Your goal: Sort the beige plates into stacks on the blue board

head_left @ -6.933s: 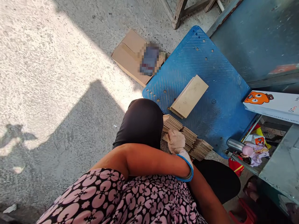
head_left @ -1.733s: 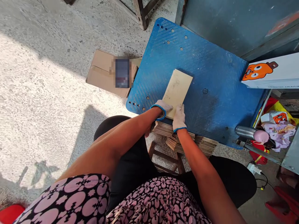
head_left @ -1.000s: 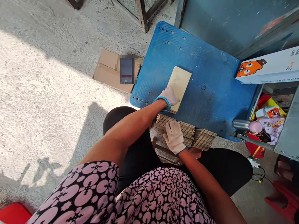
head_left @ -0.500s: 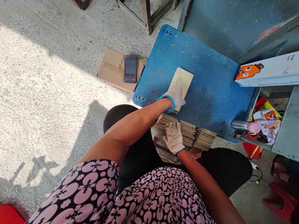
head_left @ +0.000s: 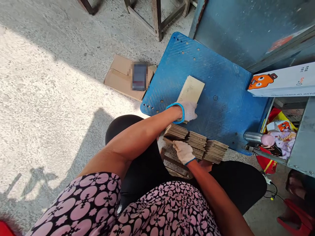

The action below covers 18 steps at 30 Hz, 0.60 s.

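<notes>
A blue board [head_left: 221, 82] lies in front of my knees. On it sits a pale stack of flat rectangular pieces [head_left: 193, 88]. My gloved left hand [head_left: 188, 111] covers the stack's near end, fingers curled over it. Along the board's near edge run several fanned stacks of thin brown pieces [head_left: 213, 150]. My gloved right hand [head_left: 183, 151] is at the front of the left brown stacks, fingers closed on their edge from below. What the fingers hold underneath is hidden.
A flattened cardboard box [head_left: 119, 76] lies on the concrete floor left of the board. A white carton with an orange cartoon [head_left: 285, 83] and a metal flask [head_left: 253, 137] sit at the right. Wooden stool legs [head_left: 157, 16] stand behind, next to a grey-blue metal wall [head_left: 246, 26].
My left hand has slid toward the near end of the pale stack. My right hand has dropped from the top of the brown stacks to their front edge and curled shut.
</notes>
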### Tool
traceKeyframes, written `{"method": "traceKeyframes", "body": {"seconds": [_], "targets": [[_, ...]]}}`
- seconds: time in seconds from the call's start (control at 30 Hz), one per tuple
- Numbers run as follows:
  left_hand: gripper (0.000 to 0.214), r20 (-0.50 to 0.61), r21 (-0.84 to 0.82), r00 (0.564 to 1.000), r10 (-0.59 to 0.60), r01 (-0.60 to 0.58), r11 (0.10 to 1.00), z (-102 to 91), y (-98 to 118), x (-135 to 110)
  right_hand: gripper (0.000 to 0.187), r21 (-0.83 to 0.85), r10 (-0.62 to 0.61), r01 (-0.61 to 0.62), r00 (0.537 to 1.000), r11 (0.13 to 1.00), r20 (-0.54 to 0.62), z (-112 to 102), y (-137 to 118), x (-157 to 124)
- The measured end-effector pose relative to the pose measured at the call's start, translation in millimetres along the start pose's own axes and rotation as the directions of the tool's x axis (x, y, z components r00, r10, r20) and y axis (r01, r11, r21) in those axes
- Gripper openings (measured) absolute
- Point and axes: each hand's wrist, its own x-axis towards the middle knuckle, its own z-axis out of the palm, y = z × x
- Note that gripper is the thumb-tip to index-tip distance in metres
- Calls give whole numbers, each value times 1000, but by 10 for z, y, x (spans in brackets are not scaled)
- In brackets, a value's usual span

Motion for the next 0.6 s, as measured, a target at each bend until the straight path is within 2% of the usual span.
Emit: {"method": "traceKeyframes", "body": {"seconds": [0.13, 0.23, 0.33, 0.43, 0.5, 0.57, 0.6], "targets": [[50, -18, -84, 998, -59, 57, 995, -39, -48, 0, 29, 169, 38, -21, 994, 985, -98, -307, 167, -66], [43, -72, -237, 995, -68, 50, 970, -55, -105, 26, 22, 413, 56, 12, 987, 911, -152, -658, 418, -200], [32, -69, -383, 991, -116, 81, 920, -73, -167, 21, 20, 687, 87, 42, 985, 726, -152, -1086, 677, -353], [23, 5, -479, 993, -121, 108, 871, -81, -197, -38, 33, 871, 97, 67, 987, 487, -131, -1520, 862, -465], [22, 124, -598, 991, -52, 116, 793, -69, -190, -86, 39, 920, 118, 104, 980, 379, -159, -1777, 943, -495], [25, 235, -726, 971, 46, 144, 673, -40, -166, -113, 42, 941, 167, 138, 966, 307, -196, -1991, 1006, -487], [25, 256, -770, 963, 87, 149, 620, -20, -151, -111, 44, 948, 197, 146, 959, 282, -206, -2078, 1033, -469]]}}
